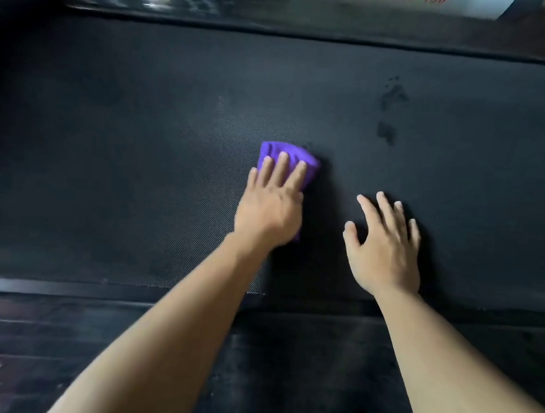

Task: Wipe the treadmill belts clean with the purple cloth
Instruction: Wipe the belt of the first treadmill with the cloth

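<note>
Purple cloth [303, 163]: bunched mid-belt under the left hand [269, 206], fingers straight and together, pressing it flat to scrub. Right hand [383, 243]: spread, empty, on the treadmill belt [142, 116] just right, likely bracing. Dark smudges [389, 114]: far right.

- A black treadmill belt [138, 171] is seen spanning the frame side to side; a fine woven texture is shown left of centre.
- A folded purple cloth [280, 152] is laid flat on the belt near centre and pressed down by the left hand [269, 212], fingers straight.
- The right hand [384, 246] is spread flat at the belt, near the cloth but apart from it; contact cannot be told.
- Dark smudges [389, 111] are seen on the belt, far right.
- The belt is bordered by a near rail [65, 288], with dark floor [30, 334] beside it.
</note>
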